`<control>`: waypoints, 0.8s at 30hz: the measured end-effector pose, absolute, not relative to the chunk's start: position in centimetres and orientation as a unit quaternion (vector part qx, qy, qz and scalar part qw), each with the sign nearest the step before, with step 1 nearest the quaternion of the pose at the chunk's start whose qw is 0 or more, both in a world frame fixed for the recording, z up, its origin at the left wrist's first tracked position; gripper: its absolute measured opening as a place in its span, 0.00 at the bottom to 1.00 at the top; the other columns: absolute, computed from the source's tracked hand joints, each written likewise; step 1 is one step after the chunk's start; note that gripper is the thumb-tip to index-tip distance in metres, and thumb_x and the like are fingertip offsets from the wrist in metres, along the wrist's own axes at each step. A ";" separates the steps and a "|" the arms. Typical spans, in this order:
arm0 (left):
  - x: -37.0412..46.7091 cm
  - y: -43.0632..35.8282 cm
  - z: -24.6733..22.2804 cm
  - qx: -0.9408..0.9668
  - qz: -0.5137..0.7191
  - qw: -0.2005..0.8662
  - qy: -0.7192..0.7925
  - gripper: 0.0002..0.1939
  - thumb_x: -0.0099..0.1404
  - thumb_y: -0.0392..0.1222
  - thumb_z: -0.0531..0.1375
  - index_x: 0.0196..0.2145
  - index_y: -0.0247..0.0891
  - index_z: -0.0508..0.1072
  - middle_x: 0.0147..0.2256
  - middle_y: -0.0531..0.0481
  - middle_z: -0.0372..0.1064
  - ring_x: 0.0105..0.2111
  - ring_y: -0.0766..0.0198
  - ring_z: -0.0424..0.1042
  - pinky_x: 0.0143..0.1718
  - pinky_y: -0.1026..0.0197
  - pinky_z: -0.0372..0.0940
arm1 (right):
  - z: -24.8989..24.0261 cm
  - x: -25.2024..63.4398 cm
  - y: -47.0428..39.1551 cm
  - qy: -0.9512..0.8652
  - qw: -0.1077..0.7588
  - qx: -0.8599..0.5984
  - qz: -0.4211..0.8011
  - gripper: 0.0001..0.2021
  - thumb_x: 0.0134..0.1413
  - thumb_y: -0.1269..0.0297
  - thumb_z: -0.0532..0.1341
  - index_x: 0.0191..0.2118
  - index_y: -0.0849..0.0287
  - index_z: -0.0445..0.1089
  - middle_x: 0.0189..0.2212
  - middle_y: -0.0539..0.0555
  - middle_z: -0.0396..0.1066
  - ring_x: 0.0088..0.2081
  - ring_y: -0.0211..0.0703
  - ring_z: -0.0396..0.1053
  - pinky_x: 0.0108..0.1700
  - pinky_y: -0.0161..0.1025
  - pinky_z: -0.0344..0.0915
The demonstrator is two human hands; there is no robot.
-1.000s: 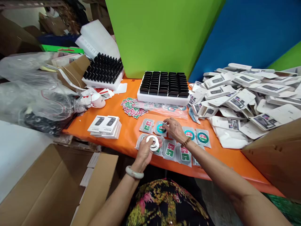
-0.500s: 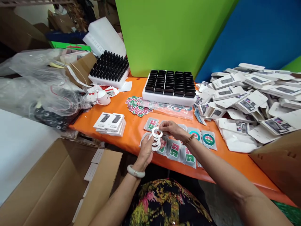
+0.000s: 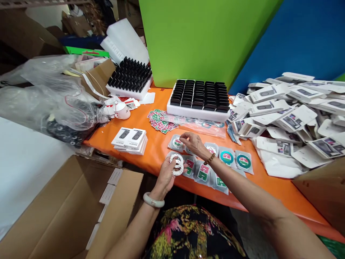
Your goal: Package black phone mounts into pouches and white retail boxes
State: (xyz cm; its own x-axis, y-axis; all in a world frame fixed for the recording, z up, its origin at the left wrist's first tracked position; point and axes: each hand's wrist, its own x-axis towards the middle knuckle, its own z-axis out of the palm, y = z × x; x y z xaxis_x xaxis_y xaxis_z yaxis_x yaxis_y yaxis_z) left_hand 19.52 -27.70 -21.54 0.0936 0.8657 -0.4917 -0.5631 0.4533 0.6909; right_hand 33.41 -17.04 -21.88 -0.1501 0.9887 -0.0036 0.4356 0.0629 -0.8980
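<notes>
My left hand [image 3: 166, 173] is closed around a few flat white rings [image 3: 178, 169], fanned out and overlapping, above the table's front edge. My right hand [image 3: 194, 143] has its fingers pinched at the right edge of another white ring [image 3: 176, 141]. That ring is over a grey pouch with a red and green card on it, in the back row. Further pouches in the row carry teal rings [image 3: 243, 162] around their cards. In front lie pouches with cards [image 3: 202, 172] and no ring on top. My right forearm hides part of the pouches.
A white foam tray of black pieces [image 3: 198, 113] stands behind a plastic bag and loose cards [image 3: 161, 121]. Small white boxes [image 3: 132, 141] are stacked at left; a heap of boxes [image 3: 272, 108] covers the right. An open carton [image 3: 115, 212] stands at lower left.
My right hand has moved one white ring away from the left hand's rings, over to the back-left pouch. My left hand keeps its rings slightly lower. The view has shifted a little.
</notes>
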 end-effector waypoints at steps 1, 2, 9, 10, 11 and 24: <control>19.5 -27.7 -21.6 0.175 0.493 0.722 0.454 0.27 0.45 0.49 0.71 0.38 0.34 0.67 0.31 0.47 0.75 0.27 0.57 0.77 0.28 0.59 0.71 | -21.4 33.5 -17.8 -0.654 0.315 -0.535 0.433 0.07 0.48 0.61 0.61 0.29 0.59 0.71 0.25 0.52 0.71 0.29 0.39 0.65 0.32 0.36 0.60; 19.5 -27.7 -21.6 0.183 0.489 0.723 0.452 0.27 0.46 0.49 0.71 0.38 0.34 0.67 0.31 0.47 0.75 0.27 0.58 0.77 0.27 0.60 0.71 | -21.0 33.6 -18.6 -0.658 0.281 -0.508 0.479 0.09 0.48 0.59 0.61 0.28 0.59 0.71 0.23 0.51 0.69 0.26 0.37 0.63 0.29 0.35 0.58; 18.8 -29.0 -21.6 0.181 0.493 0.706 0.475 0.25 0.45 0.53 0.71 0.32 0.35 0.66 0.25 0.49 0.73 0.26 0.58 0.76 0.29 0.60 0.72 | -21.2 33.8 -20.7 -0.536 0.285 -0.467 0.644 0.12 0.37 0.60 0.67 0.27 0.60 0.66 0.17 0.45 0.64 0.19 0.31 0.57 0.22 0.32 0.51; 18.5 -29.3 -21.6 0.169 0.507 0.698 0.477 0.24 0.47 0.53 0.70 0.32 0.35 0.65 0.25 0.49 0.73 0.27 0.57 0.77 0.31 0.58 0.72 | -21.6 33.6 -20.6 -0.529 0.296 -0.480 0.634 0.12 0.37 0.60 0.67 0.27 0.60 0.66 0.17 0.44 0.63 0.18 0.31 0.56 0.22 0.32 0.51; 18.1 -29.7 -21.5 0.155 0.520 0.690 0.480 0.23 0.48 0.51 0.70 0.32 0.35 0.65 0.26 0.48 0.74 0.28 0.57 0.77 0.33 0.57 0.72 | -22.0 33.3 -20.5 -0.528 0.303 -0.486 0.627 0.11 0.37 0.61 0.67 0.27 0.59 0.66 0.17 0.44 0.63 0.18 0.31 0.56 0.22 0.32 0.51; 15.6 -31.9 -21.2 0.152 0.515 0.644 0.544 0.23 0.47 0.50 0.71 0.33 0.32 0.68 0.28 0.46 0.75 0.27 0.59 0.77 0.22 0.65 0.69 | -23.3 30.4 -22.4 -0.730 0.263 -0.521 0.354 0.02 0.50 0.73 0.60 0.29 0.60 0.70 0.29 0.52 0.71 0.32 0.40 0.67 0.36 0.37 0.60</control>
State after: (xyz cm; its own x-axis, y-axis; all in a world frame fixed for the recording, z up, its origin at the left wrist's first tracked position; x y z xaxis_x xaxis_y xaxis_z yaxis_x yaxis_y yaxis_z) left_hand 15.59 -31.89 -21.19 -0.1233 0.8292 -0.5451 -0.4982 0.4233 0.7567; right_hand 30.37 -22.35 -23.30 -0.3177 0.9481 0.0156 0.5750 0.2058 -0.7919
